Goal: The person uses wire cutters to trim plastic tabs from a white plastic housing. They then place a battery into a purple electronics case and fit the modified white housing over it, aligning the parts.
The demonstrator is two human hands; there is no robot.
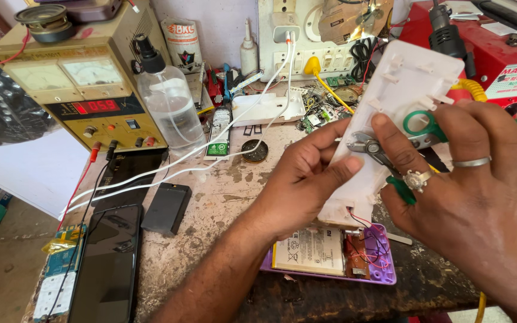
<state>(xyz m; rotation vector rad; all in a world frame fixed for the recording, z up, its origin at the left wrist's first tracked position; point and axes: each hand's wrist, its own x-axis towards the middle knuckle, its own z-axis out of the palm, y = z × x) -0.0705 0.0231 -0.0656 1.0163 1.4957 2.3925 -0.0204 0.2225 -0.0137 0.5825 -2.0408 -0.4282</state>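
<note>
My left hand [306, 179] grips the lower left edge of a white plastic casing [408, 90], held tilted above the bench. My right hand [474, 179], with two rings on it, holds green-handled scissors [417, 128] against the casing's inner face. The scissor blades [363, 146] point left toward my left thumb. Red and blue wires [369, 236] run from the casing's bottom down into a purple tray [384, 275] that holds a flat white battery pack [309, 251] and a small circuit board.
A bench power supply [79, 84] with a red display stands back left, a clear spray bottle [166, 98] beside it. Two dark phones [106, 269] and a black battery [166, 206] lie left. White cables [210, 149] cross the bench. A red machine [498, 54] stands back right.
</note>
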